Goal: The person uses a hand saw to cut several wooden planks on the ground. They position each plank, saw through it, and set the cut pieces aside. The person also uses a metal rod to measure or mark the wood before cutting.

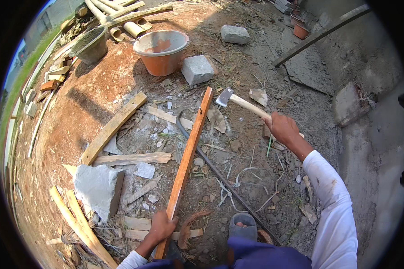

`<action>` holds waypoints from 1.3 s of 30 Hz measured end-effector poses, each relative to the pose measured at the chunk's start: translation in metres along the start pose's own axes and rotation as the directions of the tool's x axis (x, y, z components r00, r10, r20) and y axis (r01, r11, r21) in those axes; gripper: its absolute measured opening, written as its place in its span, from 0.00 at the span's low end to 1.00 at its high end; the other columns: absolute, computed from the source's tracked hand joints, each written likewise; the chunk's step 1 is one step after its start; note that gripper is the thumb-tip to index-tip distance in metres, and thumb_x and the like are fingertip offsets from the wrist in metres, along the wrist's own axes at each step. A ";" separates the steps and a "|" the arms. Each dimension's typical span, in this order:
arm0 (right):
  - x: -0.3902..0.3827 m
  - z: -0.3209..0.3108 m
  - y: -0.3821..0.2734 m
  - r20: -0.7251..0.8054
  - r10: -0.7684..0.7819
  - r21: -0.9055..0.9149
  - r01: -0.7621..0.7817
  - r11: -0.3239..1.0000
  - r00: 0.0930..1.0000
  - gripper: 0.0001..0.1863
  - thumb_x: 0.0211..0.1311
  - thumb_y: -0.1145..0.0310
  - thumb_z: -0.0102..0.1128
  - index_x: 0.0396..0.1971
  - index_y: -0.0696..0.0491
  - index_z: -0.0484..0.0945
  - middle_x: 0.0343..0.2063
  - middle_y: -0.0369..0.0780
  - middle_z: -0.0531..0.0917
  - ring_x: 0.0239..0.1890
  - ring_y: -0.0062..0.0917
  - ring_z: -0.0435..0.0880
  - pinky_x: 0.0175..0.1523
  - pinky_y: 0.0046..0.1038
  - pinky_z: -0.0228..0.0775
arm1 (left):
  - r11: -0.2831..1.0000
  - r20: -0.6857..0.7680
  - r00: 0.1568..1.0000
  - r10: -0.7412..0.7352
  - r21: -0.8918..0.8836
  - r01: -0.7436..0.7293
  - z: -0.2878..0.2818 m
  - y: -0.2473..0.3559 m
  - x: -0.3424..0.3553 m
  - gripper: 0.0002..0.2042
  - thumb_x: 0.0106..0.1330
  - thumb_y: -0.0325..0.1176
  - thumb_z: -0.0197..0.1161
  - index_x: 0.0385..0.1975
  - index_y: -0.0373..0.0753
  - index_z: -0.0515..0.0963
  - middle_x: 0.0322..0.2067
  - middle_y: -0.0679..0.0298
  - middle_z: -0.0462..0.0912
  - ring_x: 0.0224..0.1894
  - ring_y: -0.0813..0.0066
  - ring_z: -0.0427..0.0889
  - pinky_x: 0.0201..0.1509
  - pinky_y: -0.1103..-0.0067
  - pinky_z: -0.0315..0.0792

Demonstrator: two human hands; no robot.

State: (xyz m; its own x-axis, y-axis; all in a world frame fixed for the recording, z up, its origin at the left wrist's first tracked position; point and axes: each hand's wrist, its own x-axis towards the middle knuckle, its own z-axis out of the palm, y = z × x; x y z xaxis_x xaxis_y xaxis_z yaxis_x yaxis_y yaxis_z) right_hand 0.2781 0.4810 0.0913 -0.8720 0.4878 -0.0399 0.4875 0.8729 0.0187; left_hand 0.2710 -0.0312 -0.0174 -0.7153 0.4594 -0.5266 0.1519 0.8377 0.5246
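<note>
Clasping wood strip [185,166]: left hand [162,225], near end | right hand [285,128] wrapped round hatchet [249,106] (head just beside strip's far end) | risk: strip could twist if struck, being held one-handed

at four o'clock i can see a long white sleeve [332,210], its cloth creased and smudged a dull brown in places, with the bare right hand [285,129] beyond it near three. a matching white cuff [132,260] shows at seven, just below the bare left hand [162,225]. toward five, deep blue cloth [265,255] gathers in loose folds beside a grey, rounded sandal [243,232], toes showing through its opening.
</note>
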 end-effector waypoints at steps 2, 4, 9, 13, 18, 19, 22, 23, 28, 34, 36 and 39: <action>-0.020 0.018 0.018 0.040 0.008 0.048 -0.010 0.999 0.999 0.30 0.79 0.42 0.45 0.39 0.58 0.77 0.30 0.53 0.87 0.34 0.56 0.87 0.42 0.55 0.77 | 0.998 0.036 0.999 -0.026 -0.048 0.028 -0.002 0.006 0.004 0.22 0.60 0.43 0.72 0.40 0.25 0.79 0.33 0.37 0.85 0.40 0.37 0.86 0.47 0.56 0.79; -0.041 0.047 0.019 0.083 0.109 0.135 -0.119 0.984 0.991 0.30 0.79 0.43 0.45 0.42 0.60 0.77 0.29 0.55 0.87 0.34 0.57 0.86 0.43 0.57 0.76 | 0.998 0.040 0.999 -0.020 -0.065 0.023 -0.004 0.013 0.009 0.24 0.60 0.44 0.72 0.41 0.24 0.79 0.35 0.35 0.85 0.41 0.36 0.86 0.50 0.56 0.79; -0.098 0.112 0.000 0.068 0.198 0.139 -0.206 0.969 0.978 0.21 0.76 0.54 0.55 0.45 0.61 0.76 0.44 0.57 0.83 0.47 0.56 0.83 0.52 0.53 0.74 | 0.993 0.027 0.999 -0.040 -0.110 0.042 0.003 0.026 0.015 0.25 0.61 0.45 0.70 0.42 0.23 0.79 0.35 0.35 0.85 0.41 0.37 0.87 0.50 0.56 0.79; -0.143 0.128 -0.048 -0.131 -0.102 0.316 0.139 0.939 0.986 0.22 0.71 0.61 0.61 0.55 0.63 0.76 0.48 0.53 0.81 0.51 0.51 0.81 0.56 0.46 0.74 | 0.992 0.028 1.000 -0.009 -0.128 0.013 0.003 0.037 0.027 0.26 0.62 0.46 0.69 0.42 0.22 0.79 0.35 0.34 0.85 0.41 0.36 0.86 0.50 0.56 0.79; -0.133 0.123 -0.140 0.090 -0.055 0.780 -0.036 0.624 0.994 0.29 0.71 0.55 0.63 0.58 0.65 0.74 0.47 0.52 0.84 0.47 0.48 0.86 0.55 0.42 0.77 | 0.994 -0.013 1.000 0.012 -0.113 -0.013 0.013 0.055 0.035 0.26 0.64 0.45 0.68 0.43 0.21 0.76 0.34 0.32 0.84 0.40 0.34 0.86 0.49 0.55 0.79; -0.124 0.122 -0.160 0.112 0.006 0.833 -0.097 0.545 0.994 0.31 0.70 0.54 0.64 0.58 0.66 0.74 0.47 0.53 0.85 0.47 0.46 0.87 0.55 0.40 0.77 | 0.990 0.021 1.000 -0.008 -0.138 0.011 0.018 0.060 0.032 0.26 0.64 0.44 0.67 0.44 0.21 0.76 0.34 0.32 0.84 0.41 0.34 0.86 0.49 0.54 0.79; -0.101 0.113 -0.191 0.266 0.074 0.895 -0.275 0.352 0.961 0.35 0.69 0.50 0.66 0.59 0.67 0.72 0.49 0.55 0.85 0.49 0.42 0.87 0.56 0.37 0.77 | 0.979 0.082 0.996 -0.017 -0.201 0.033 0.034 0.075 0.020 0.25 0.66 0.44 0.66 0.46 0.22 0.74 0.35 0.32 0.84 0.42 0.33 0.85 0.50 0.52 0.78; -0.094 0.109 -0.200 0.357 0.097 0.879 -0.369 0.302 0.929 0.36 0.68 0.49 0.66 0.59 0.67 0.71 0.50 0.56 0.85 0.50 0.41 0.87 0.57 0.37 0.77 | 0.975 0.066 0.998 0.000 -0.223 0.014 0.038 0.079 0.014 0.25 0.67 0.44 0.65 0.46 0.22 0.73 0.36 0.32 0.84 0.42 0.33 0.85 0.50 0.52 0.78; -0.112 0.085 -0.217 0.064 0.097 0.859 -0.104 0.502 0.993 0.42 0.60 0.50 0.74 0.63 0.67 0.69 0.47 0.52 0.83 0.46 0.35 0.87 0.53 0.37 0.78 | 0.949 0.047 0.999 0.008 -0.315 0.007 0.043 0.089 -0.001 0.28 0.69 0.47 0.64 0.50 0.23 0.71 0.39 0.34 0.83 0.45 0.32 0.84 0.52 0.52 0.77; -0.105 0.090 -0.224 0.129 -0.059 0.758 -0.060 0.649 0.990 0.37 0.58 0.51 0.74 0.56 0.65 0.75 0.50 0.54 0.81 0.49 0.42 0.85 0.57 0.39 0.76 | 0.990 0.157 0.985 0.067 -0.137 -0.045 0.050 0.088 -0.014 0.37 0.68 0.61 0.64 0.50 0.23 0.70 0.47 0.35 0.78 0.52 0.37 0.82 0.54 0.53 0.76; -0.114 0.105 -0.226 0.171 -0.122 0.744 -0.047 0.666 0.978 0.32 0.57 0.52 0.73 0.51 0.66 0.79 0.47 0.55 0.83 0.47 0.46 0.85 0.55 0.40 0.75 | 0.990 0.118 0.983 0.139 -0.052 -0.134 0.052 0.084 -0.015 0.41 0.68 0.67 0.60 0.47 0.21 0.71 0.46 0.35 0.81 0.50 0.37 0.84 0.54 0.54 0.78; -0.120 0.124 -0.230 0.180 -0.134 0.799 -0.066 0.598 0.975 0.28 0.57 0.54 0.71 0.44 0.66 0.80 0.41 0.58 0.84 0.45 0.49 0.85 0.53 0.43 0.75 | 0.997 0.206 0.976 0.077 0.007 -0.080 0.050 0.075 -0.009 0.40 0.67 0.68 0.60 0.46 0.23 0.74 0.39 0.38 0.84 0.45 0.38 0.86 0.50 0.54 0.80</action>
State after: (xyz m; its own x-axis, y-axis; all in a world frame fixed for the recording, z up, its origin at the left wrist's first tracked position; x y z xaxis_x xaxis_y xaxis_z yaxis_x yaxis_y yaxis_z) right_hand 0.2755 0.2211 -0.0324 -0.9070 0.3583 -0.2214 0.3839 0.4871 -0.7845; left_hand 0.3229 0.0420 -0.0071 -0.5457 0.5734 -0.6111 0.2132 0.8002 0.5605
